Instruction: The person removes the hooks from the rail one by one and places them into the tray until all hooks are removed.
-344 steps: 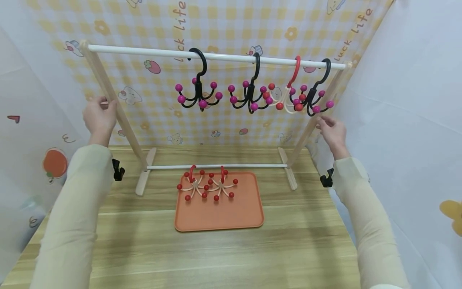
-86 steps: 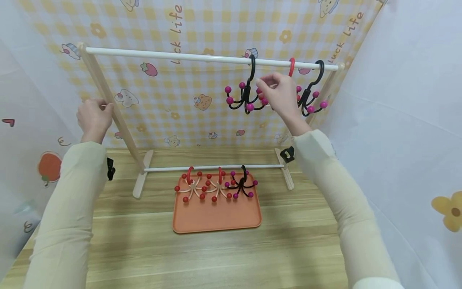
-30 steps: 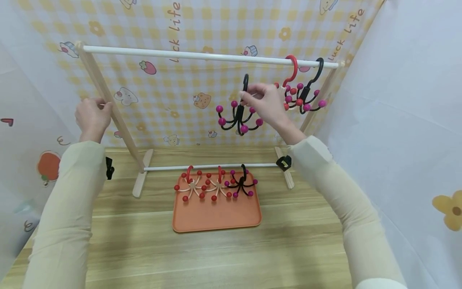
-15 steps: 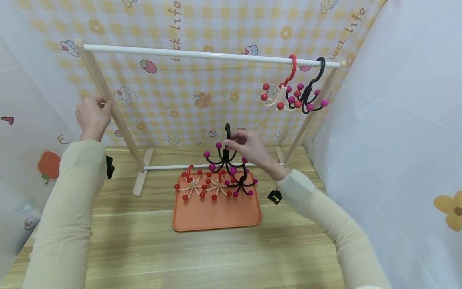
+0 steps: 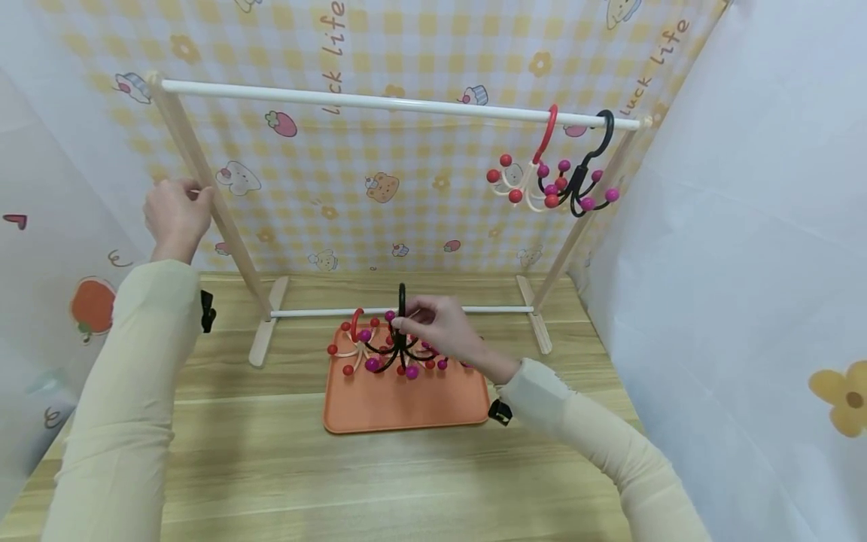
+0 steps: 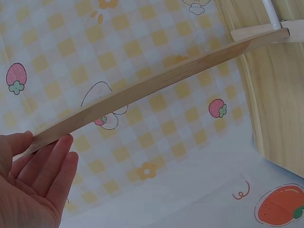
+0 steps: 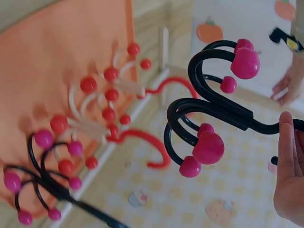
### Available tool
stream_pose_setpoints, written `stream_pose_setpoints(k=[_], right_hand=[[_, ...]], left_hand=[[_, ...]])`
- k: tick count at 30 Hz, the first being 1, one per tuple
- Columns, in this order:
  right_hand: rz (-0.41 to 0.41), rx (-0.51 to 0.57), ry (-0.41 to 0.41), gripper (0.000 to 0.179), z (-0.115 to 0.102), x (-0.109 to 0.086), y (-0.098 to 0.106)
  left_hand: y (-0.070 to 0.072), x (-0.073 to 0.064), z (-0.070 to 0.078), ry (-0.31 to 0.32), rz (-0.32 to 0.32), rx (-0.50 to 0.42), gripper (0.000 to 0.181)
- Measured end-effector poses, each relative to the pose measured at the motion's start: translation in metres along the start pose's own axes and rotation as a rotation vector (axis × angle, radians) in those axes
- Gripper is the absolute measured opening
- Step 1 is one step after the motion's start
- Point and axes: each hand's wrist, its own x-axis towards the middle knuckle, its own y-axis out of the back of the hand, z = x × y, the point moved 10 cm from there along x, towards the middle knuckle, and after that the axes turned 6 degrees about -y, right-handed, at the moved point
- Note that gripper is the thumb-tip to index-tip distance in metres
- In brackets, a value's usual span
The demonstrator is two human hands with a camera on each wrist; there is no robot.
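Note:
My right hand (image 5: 443, 324) pinches the neck of a black multi-arm hook hanger (image 5: 401, 340) with magenta balls, hook upward, over the orange tray (image 5: 406, 406). Behind it on the tray are two red-and-cream hangers (image 5: 362, 348) with red balls and a black one (image 7: 56, 187), partly covered in the head view but plain in the right wrist view. My left hand (image 5: 177, 218) grips the left wooden upright (image 5: 237, 245) of the rack; the left wrist view shows thumb and fingers on opposite sides of the post (image 6: 142, 90).
A red-hooked cream hanger (image 5: 531, 179) and a black hanger (image 5: 578, 182) hang at the right end of the white top rail (image 5: 352, 98). The lower rail (image 5: 504, 309) runs just behind the tray. A checked cloth (image 5: 420, 53) backs the wooden table (image 5: 406, 482).
The right hand moved one black hanger onto the tray earlier, then lifted a second from the rail and brought it down and left over the tray. The left hand stays on the upright.

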Motion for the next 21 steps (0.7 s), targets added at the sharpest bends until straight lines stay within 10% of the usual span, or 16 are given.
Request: stream_pose_setpoints(k=[8, 16, 21], right_hand=[[-0.065, 0.021, 0.035, 0.011, 0.032, -0.004, -0.046], [-0.037, -0.009, 0.081, 0.005, 0.018, -0.015, -0.073], [-0.013, -0.013, 0.008, 0.008, 0.059, -0.009, -0.095]], left_hand=[[0.000, 0.000, 0.000, -0.004, -0.001, 0.000, 0.045], [0.001, -0.001, 0.001, -0.002, 0.005, -0.006, 0.044], [0.001, -0.002, 0.001, -0.001, -0.006, -0.004, 0.044]])
